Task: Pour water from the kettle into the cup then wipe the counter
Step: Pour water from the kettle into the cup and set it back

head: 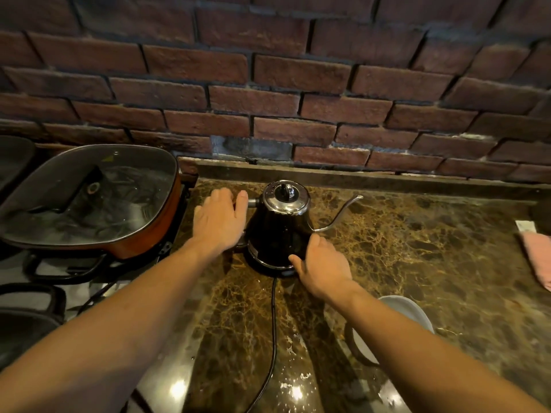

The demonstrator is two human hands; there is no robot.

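A black gooseneck kettle (278, 231) with a chrome lid stands on its round base on the brown marble counter (417, 263), spout pointing right. My left hand (217, 219) hovers palm down over the kettle's handle on its left side, thumb by the handle's top joint, fingers not wrapped around it. My right hand (320, 266) is open against the kettle's lower right side, by the base. A white cup (414, 314) stands on the counter near me, partly hidden by my right forearm. A pink cloth (538, 257) lies at the right edge.
A large orange electric pan (89, 201) with a glass lid sits on the stove to the left of the kettle. The kettle's black cord (272, 338) runs toward me across the counter. A brick wall (268, 99) backs the counter. Water spots glint on the near counter.
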